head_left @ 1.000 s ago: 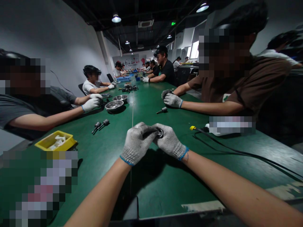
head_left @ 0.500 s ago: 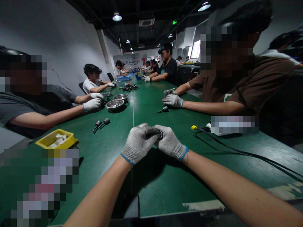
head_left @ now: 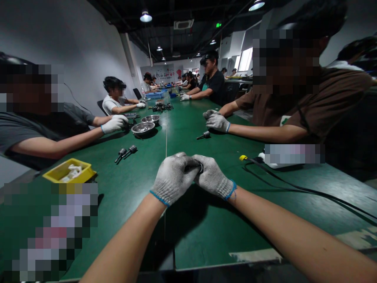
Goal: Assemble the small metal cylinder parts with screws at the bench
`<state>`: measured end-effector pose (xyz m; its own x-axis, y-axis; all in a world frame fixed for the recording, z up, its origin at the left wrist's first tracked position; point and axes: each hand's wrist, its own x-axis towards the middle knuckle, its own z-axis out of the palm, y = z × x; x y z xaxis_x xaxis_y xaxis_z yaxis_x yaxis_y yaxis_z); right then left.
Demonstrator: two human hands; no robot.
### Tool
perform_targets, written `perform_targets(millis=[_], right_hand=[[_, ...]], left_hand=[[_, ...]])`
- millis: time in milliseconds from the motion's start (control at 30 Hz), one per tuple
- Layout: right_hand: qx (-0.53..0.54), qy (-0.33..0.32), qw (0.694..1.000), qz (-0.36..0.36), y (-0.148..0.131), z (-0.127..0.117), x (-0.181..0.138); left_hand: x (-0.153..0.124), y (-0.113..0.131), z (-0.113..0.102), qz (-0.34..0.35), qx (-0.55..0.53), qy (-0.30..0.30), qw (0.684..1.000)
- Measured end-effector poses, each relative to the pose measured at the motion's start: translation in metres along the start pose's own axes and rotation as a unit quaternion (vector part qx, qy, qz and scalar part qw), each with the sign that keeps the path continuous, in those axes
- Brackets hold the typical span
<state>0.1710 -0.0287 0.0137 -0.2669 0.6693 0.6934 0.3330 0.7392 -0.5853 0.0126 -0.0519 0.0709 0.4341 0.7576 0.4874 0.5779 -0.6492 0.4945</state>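
Note:
Both my hands wear off-white knitted gloves with blue cuffs and meet above the green table (head_left: 203, 243). My left hand (head_left: 176, 177) is closed, its fingertips pressed against those of my right hand (head_left: 214, 177), which is closed too. Between them a small dark rounded part (head_left: 201, 168) shows only as an edge; the gloves hide the rest, so I cannot make out its kind. Beyond my hands, to the left, two metal cylindrical parts with thin shafts (head_left: 131, 150) lie on the table. A similar shafted part (head_left: 204, 135) lies farther off to the right.
A yellow bin (head_left: 48, 176) holding white pieces stands at left. Two steel bowls (head_left: 143, 129) sit farther back, near a pile of dark parts (head_left: 161, 107). Black cables (head_left: 294, 188) cross the right side. Gloved co-workers (head_left: 113, 125) sit along both sides.
My hands keep the same closed hold, with hardly any visible movement. The view has shifted very slightly. The left co-worker's hands have moved a little.

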Motion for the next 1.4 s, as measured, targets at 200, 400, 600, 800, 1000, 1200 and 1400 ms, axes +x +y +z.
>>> perform_targets(millis=[200, 400, 600, 800, 1000, 1200, 1400], right_hand=[[0.033, 0.037, 0.999, -0.001, 0.001, 0.004, 0.001], [0.024, 0.059, 0.997, 0.045, 0.000, 0.006, 0.003], [0.027, 0.094, 0.994, 0.054, 0.004, -0.002, 0.007], [0.077, 0.132, 0.979, 0.133, 0.013, -0.006, 0.014], [0.166, 0.118, 0.951, 0.232, 0.023, -0.007, 0.015], [0.184, 0.042, 0.948, 0.255, 0.018, -0.009, 0.014], [0.163, 0.003, 0.960, 0.227, 0.015, -0.010, 0.012]], left_hand=[[0.000, 0.004, 0.005, -0.029, -0.007, 0.086, 0.996], [0.006, -0.028, 0.001, -0.156, -0.043, 0.203, 0.966], [0.004, -0.063, 0.014, -0.209, 0.023, 0.007, 0.978], [-0.001, -0.075, 0.022, -0.152, 0.075, -0.064, 0.983], [0.000, -0.078, 0.023, -0.131, 0.094, -0.072, 0.984], [0.001, -0.074, 0.016, -0.153, 0.083, -0.083, 0.981], [0.002, -0.076, 0.009, -0.162, 0.071, -0.112, 0.978]])
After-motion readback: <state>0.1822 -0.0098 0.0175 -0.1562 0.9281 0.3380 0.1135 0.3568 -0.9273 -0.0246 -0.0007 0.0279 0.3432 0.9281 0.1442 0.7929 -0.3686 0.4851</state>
